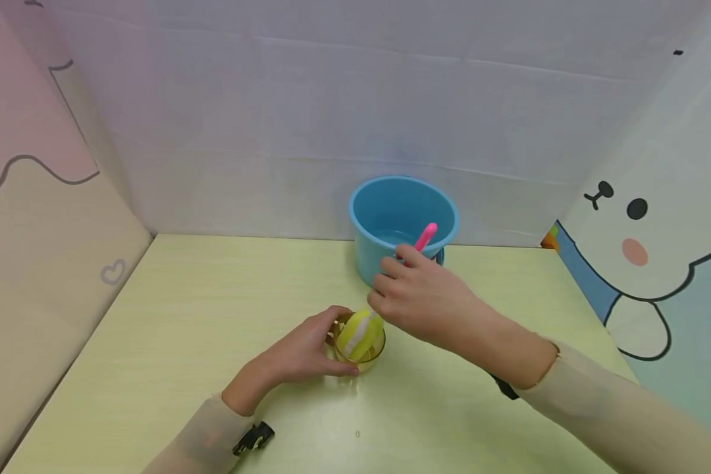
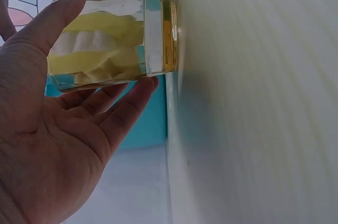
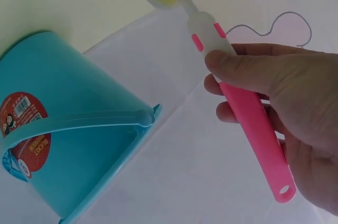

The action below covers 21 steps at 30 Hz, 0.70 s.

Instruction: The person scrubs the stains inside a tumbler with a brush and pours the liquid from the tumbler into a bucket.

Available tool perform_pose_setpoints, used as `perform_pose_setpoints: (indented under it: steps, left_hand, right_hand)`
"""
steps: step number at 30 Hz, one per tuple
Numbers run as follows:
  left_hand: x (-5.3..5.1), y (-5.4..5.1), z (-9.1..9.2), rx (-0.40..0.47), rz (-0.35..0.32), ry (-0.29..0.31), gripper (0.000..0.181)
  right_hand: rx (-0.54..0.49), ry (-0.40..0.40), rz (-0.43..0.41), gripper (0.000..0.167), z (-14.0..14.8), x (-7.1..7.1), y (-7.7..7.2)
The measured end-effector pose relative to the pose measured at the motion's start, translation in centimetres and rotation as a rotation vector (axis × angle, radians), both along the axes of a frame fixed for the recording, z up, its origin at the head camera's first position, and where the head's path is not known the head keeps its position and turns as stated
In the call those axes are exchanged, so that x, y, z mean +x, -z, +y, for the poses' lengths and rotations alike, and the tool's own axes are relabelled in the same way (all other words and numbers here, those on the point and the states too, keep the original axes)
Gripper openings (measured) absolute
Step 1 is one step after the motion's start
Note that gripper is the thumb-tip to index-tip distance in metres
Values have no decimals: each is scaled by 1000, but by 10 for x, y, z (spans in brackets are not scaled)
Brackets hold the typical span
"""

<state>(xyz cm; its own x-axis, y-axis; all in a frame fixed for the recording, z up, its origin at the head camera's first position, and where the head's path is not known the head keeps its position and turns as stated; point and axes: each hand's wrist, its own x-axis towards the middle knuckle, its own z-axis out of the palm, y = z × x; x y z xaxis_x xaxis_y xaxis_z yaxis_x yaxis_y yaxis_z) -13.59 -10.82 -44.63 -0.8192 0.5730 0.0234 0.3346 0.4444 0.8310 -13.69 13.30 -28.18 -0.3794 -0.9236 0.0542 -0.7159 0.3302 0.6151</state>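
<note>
My left hand [image 1: 308,345] grips an amber glass cup [image 2: 155,34] on the bench [image 1: 243,283], nearer than the blue bucket [image 3: 79,81]; my right hand [image 1: 421,296] pinches a brush's pink handle [image 3: 256,139], its sponge head [image 1: 358,337] in the cup. Likely breakable, the glass wants clasping round its sides.

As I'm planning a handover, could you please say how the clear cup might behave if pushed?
The clear cup is probably rigid and slippery, given how smooth and glossy it looks. Its thick-looking base may resist tipping, but the long brush handle could lever it over.
</note>
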Motion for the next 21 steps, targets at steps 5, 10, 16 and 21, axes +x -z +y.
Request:
perform_pose_setpoints:
  steps: [5, 10, 16, 21]
  left_hand:
    - [1, 0, 0, 9, -1, 10, 84]
    - [2, -1, 0, 7, -7, 15, 84]
    - [2, -5, 0, -1, -12, 15, 88]
    - [3, -5, 0, 0, -3, 19, 88]
  right_hand:
    - [49, 4, -24, 30, -7, -1, 4]
    - [86, -28, 4, 33, -12, -2, 10]
    - [106, -63, 60, 28, -16, -3, 12]
    - [134, -58, 76, 31, -17, -2, 13]
